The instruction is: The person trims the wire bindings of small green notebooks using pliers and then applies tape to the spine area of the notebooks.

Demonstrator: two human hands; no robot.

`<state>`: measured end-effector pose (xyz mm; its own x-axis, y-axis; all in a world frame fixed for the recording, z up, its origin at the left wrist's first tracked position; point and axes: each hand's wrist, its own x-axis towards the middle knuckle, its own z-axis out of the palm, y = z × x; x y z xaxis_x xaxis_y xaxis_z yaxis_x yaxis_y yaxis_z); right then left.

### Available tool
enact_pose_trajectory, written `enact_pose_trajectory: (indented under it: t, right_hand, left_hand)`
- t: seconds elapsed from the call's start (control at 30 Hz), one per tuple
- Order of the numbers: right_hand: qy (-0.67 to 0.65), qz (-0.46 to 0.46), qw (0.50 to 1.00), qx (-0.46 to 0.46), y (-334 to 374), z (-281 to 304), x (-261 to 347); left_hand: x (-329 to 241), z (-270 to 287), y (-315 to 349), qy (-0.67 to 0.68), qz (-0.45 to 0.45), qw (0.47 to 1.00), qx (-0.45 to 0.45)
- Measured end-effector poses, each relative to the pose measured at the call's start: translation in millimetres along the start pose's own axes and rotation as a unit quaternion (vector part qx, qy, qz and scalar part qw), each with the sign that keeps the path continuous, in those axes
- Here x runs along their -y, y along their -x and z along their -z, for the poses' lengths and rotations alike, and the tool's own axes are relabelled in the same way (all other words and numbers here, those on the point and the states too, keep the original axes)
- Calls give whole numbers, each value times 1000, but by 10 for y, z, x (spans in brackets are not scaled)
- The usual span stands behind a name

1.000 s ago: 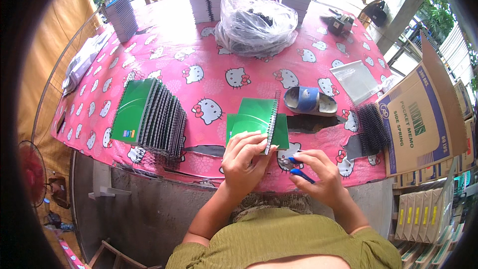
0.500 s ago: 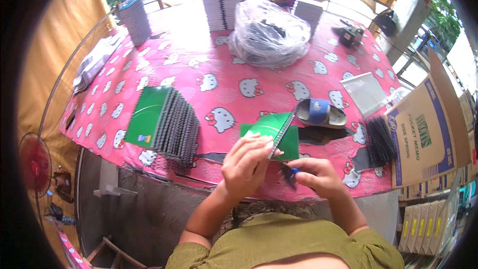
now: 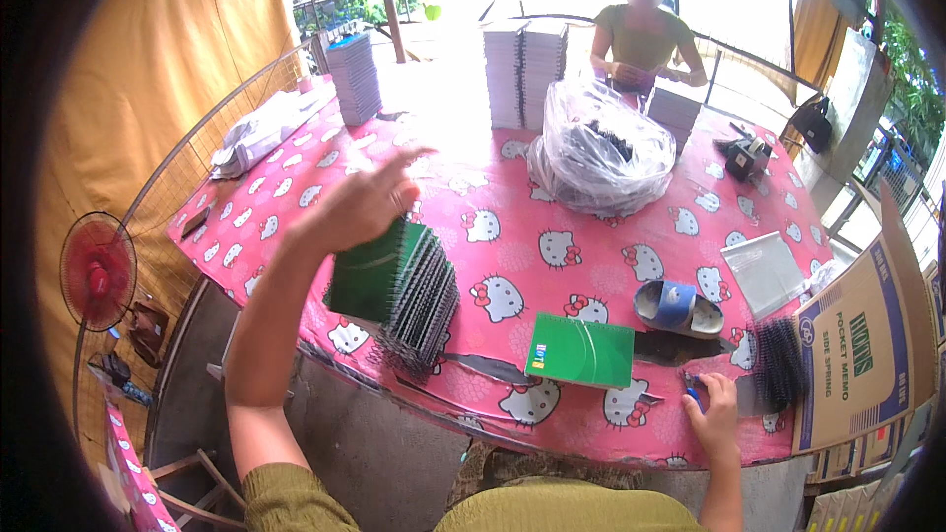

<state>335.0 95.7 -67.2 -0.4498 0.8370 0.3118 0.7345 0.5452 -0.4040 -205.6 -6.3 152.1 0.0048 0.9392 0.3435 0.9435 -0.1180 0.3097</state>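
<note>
The left hand [image 3: 370, 202] grips a green spiral notebook [image 3: 367, 276] from above, at the near-left stack [image 3: 419, 300] on the worktop [image 3: 552, 236]. It looks light and stiff; the covers offer a safer hold than the wire spine. The right hand [image 3: 714, 412], partly curled, rests by a blue tool [image 3: 694, 394].

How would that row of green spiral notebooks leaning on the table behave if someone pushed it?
The green notebooks stand on edge, leaning on one another, so a push would probably topple them like dominoes. Their wire spirals look apt to snag together. The left hand is at the end one; each seems thin, light and fairly stiff.
</note>
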Motion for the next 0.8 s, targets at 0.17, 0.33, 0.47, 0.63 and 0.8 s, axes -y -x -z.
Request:
enact_pose_trajectory:
  t: [0.17,0.33,0.47,0.63,0.8]
  right_hand:
    - [-2,20,999,31,-54,72,-62]
    - [33,69,995,68,-130,152,-108]
    - [12,43,989,144,-147,357,-92]
    - [-61,87,994,25,-414,1163,326]
    - [-143,180,961,-152,-381,2607,784]
  left_hand:
    - [203,-422,-13,85,-21,995,38]
    - [143,-339,36,71,-69,993,63]
    - [101,-327,-73,56,-100,991,72]
    - [-14,27,202,48,-101,989,-92]
    - [-417,266,1522,43,6,927,-372]
